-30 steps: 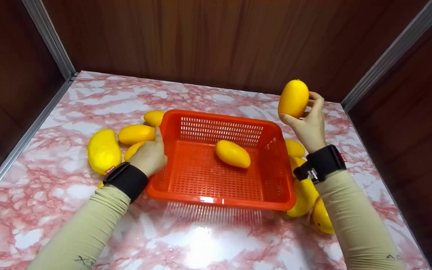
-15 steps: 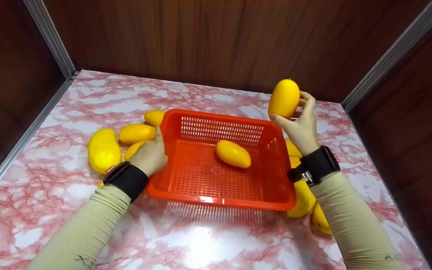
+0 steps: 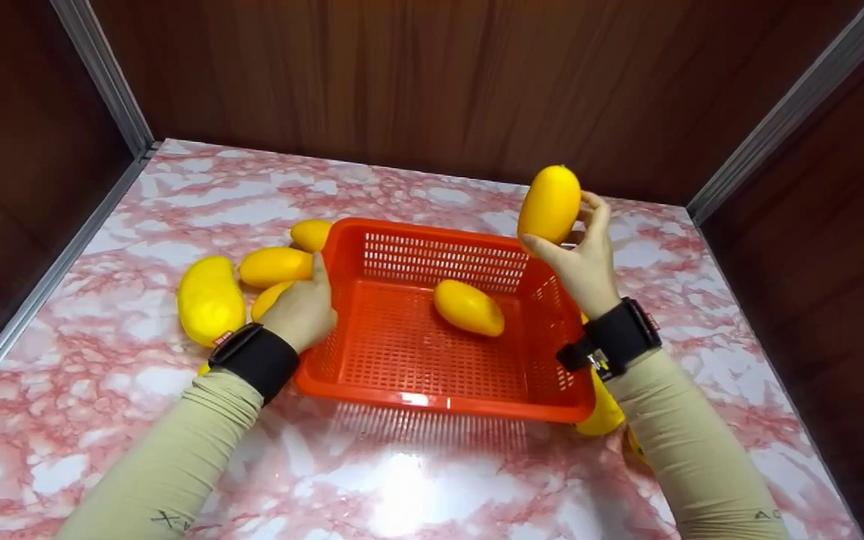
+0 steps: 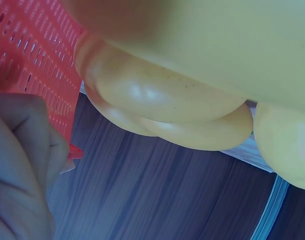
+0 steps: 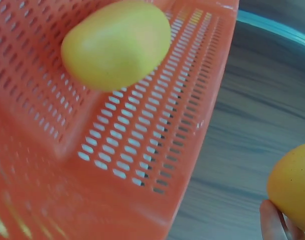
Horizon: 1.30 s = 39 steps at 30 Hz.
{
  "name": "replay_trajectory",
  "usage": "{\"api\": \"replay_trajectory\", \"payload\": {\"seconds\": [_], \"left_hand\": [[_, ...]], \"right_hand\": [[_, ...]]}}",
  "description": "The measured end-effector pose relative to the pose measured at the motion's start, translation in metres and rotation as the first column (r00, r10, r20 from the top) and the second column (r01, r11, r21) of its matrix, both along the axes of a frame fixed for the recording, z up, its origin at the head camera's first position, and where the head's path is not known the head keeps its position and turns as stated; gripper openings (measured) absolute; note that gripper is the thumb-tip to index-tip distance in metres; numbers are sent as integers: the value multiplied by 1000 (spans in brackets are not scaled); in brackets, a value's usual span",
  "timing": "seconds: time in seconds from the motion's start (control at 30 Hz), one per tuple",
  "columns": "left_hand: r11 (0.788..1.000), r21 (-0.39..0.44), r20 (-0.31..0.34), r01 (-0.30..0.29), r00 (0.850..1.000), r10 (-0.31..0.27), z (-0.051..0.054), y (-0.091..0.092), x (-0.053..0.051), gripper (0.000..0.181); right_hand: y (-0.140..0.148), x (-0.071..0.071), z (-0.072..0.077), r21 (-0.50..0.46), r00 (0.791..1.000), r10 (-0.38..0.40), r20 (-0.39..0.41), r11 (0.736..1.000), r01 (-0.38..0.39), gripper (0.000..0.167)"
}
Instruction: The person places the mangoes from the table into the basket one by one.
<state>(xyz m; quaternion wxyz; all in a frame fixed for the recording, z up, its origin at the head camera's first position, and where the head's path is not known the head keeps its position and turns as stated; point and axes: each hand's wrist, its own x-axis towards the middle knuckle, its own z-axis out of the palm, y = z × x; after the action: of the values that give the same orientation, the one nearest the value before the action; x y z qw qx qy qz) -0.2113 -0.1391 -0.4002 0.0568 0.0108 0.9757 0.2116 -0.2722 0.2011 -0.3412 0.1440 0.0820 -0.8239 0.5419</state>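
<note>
A yellow mango (image 3: pixel 550 204) is held upright by my right hand (image 3: pixel 586 262), thumb on one side and fingers on the other. It is raised over the back right corner of a red perforated plastic basket (image 3: pixel 432 403). In the right wrist view the held mango (image 5: pixel 295 185) shows at the lower right edge, with fingertips against it. Inside the basket lies one mango (image 3: pixel 469 307). My left hand (image 3: pixel 301 309) grips the basket's left rim; in the left wrist view its curled fingers (image 4: pixel 27 130) sit at the basket wall (image 4: pixel 37 65).
Left of the basket lie several mangoes, among them a large one (image 3: pixel 211 300) and a smaller one (image 3: pixel 276 267). More mangoes (image 3: pixel 598 409) lie at its right side, partly hidden by my right forearm. Brown wood-grain panels (image 3: pixel 417 82) enclose the marbled tabletop (image 3: pixel 252 480).
My right hand has carried the mango leftward, from right of the basket to above its back right corner. The left hand and the basket have stayed in place.
</note>
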Motion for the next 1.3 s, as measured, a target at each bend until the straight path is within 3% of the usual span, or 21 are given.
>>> {"api": "replay_trajectory", "payload": {"seconds": [0.2,0.87,1.13,1.3], "left_hand": [[1000,-13,-17,7,1000,-7,2,2,1,83],[1000,-23,38,-2,999,3,2,1,0,84],[1000,-15,25,-8,1000,8,2,1,1,84],[1000,-14,21,-11,1000,11,1,0,0,84]], "right_hand": [[-4,1,-7,-21,999,12,36,1000,-11,83],[-22,4,-35,-74,990,91,106,994,-83,84],[-25,7,-41,-55,979,150,138,988,-143,85],[-27,9,-44,60,973,185,140,979,-195,84]]}}
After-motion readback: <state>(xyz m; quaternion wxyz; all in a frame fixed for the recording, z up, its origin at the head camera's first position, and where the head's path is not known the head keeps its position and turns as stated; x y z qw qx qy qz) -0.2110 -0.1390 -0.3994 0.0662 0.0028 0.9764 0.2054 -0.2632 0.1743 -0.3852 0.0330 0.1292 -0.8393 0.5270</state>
